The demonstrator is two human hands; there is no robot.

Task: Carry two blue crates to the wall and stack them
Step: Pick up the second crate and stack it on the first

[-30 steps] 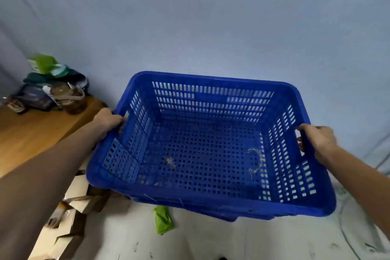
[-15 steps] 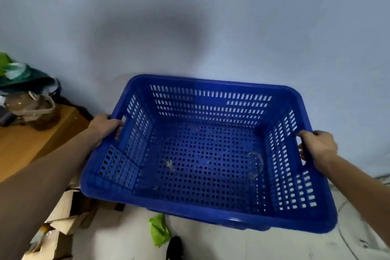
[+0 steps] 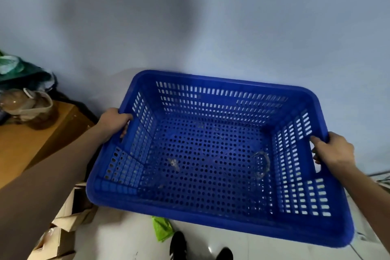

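The left hand (image 3: 115, 121) and right hand (image 3: 333, 151) are each gripping a side handle of the blue crate (image 3: 211, 154), holding it above the floor (image 3: 126, 236) near the wall (image 3: 211, 27). The carrying step is ending, I think; next it needs lowering level against the wall.

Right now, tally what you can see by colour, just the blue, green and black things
Blue: 1, the crate, held by the left hand and right hand; a second nested under it cannot be told.
Green: 1, a crumpled scrap on the floor.
Black: 2, shoes.
Total: 4
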